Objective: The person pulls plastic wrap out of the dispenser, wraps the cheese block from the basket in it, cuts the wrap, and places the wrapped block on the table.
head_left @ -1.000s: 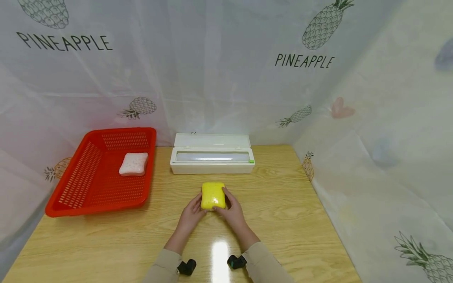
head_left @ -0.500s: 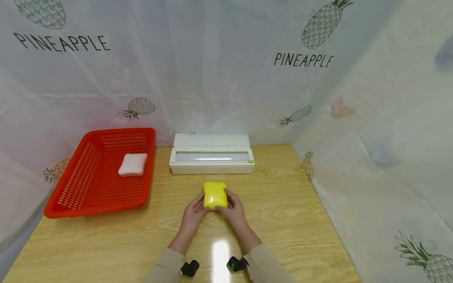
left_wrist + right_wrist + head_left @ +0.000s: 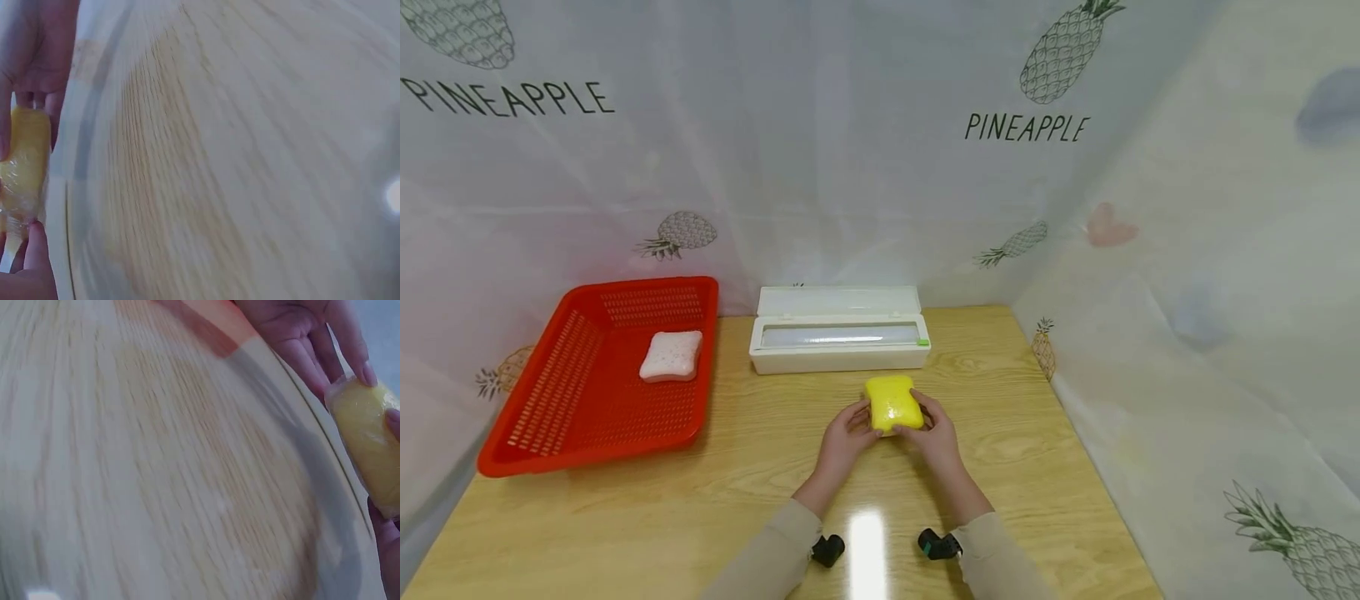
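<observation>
A yellow sponge (image 3: 893,403) with a scalloped outline is held between both hands over the table. Clear, shiny, wrinkled film covers it, as the left wrist view of the sponge (image 3: 28,156) shows. My left hand (image 3: 844,439) grips its left side, thumb at the near edge. On the right side my right hand (image 3: 937,437) pinches it, with the thumb near the front corner and a finger at the upper edge. In the right wrist view the wrapped sponge (image 3: 369,447) has fingers at both ends. Its underside is hidden.
Behind the hands stands a white cling film dispenser (image 3: 841,360), its lid (image 3: 838,300) raised. To the left sits a red basket (image 3: 580,400) with a pale pink sponge (image 3: 672,356) in it. A pineapple-print curtain (image 3: 850,167) borders the wooden table (image 3: 1015,467).
Both hands have moved right together with the yellow sponge, which is now turned slightly. The head view has shifted a little, so the basket and dispenser appear further left.
</observation>
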Demonstrator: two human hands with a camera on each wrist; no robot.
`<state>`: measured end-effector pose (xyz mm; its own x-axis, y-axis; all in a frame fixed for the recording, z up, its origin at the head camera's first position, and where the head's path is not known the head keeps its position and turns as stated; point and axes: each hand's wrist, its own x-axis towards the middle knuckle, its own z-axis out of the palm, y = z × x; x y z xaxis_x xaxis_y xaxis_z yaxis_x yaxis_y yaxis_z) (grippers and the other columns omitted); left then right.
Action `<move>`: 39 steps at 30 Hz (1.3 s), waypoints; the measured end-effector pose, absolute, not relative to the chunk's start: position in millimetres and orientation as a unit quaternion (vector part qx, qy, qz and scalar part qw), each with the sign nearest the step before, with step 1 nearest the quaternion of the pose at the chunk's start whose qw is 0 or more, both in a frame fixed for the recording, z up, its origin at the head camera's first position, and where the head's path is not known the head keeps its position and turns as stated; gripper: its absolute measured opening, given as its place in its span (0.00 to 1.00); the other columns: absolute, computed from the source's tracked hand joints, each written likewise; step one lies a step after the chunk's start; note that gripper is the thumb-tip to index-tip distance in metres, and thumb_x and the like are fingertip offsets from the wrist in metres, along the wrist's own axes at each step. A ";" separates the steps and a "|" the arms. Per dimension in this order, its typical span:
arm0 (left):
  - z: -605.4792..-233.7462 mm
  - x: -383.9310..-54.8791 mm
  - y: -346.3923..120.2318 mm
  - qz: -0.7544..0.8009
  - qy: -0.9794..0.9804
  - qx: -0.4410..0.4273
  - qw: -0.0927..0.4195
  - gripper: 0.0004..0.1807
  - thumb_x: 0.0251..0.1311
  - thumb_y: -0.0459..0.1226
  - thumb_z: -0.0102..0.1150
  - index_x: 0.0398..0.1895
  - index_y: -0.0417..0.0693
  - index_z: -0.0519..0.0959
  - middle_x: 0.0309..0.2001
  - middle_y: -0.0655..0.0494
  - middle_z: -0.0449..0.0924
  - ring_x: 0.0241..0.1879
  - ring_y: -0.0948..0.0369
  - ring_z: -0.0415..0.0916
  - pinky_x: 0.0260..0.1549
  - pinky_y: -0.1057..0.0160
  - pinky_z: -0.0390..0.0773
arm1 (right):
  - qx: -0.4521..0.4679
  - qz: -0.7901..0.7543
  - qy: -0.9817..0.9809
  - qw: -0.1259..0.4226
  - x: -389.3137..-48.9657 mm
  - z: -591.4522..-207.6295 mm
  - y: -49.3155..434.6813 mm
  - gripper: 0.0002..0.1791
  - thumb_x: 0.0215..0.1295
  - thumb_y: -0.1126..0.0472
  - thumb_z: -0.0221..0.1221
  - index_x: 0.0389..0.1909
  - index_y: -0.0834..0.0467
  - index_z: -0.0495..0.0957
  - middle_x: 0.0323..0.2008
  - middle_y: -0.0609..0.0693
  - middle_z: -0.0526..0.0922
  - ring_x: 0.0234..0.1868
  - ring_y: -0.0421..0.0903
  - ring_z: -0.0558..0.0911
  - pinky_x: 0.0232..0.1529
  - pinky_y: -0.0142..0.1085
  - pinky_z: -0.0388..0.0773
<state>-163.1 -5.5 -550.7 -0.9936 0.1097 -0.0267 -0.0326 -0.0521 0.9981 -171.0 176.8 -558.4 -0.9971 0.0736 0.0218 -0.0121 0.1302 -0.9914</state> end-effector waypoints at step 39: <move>-523.1 -194.8 26.3 0.552 0.797 0.203 0.136 0.23 0.58 0.35 0.68 0.58 0.44 0.78 0.48 0.48 0.79 0.43 0.59 0.76 0.42 0.60 0.78 | -0.104 0.610 -0.786 0.018 -193.7 -553.9 360.9 0.41 0.65 0.63 0.63 0.75 0.57 0.54 0.74 0.58 0.53 0.73 0.54 0.55 0.51 0.19 0.68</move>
